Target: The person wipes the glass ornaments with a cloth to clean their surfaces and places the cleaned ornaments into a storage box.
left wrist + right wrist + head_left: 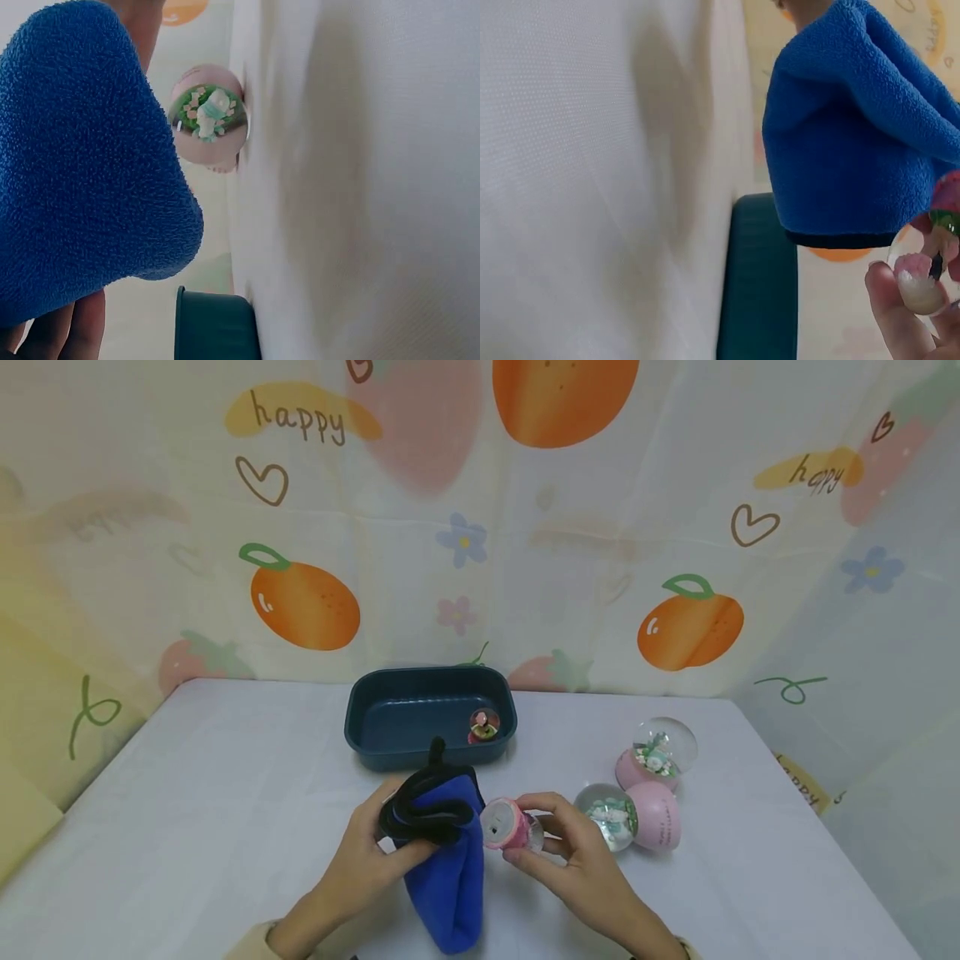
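A folded blue cloth [450, 877] with black edging hangs from my left hand [367, 843], whose fingers and thumb grip its bunched top. Beside it, my right hand [577, 860] pinches a small snow globe [504, 825] by its clear ball, the pink base turned toward the cloth. In the right wrist view the small globe [922, 277] shows a pink and white figure inside, held between fingers and thumb. The cloth [90, 165] fills much of the left wrist view and covers most of the left hand.
A dark teal tray [420, 756] stands at the back, with another small snow globe [483, 725] in its right end. Two larger pink-based snow globes are to the right: one tilted at the rear [656, 756], one lying on its side [652, 817]. A white cloth [225, 793] covers the table.
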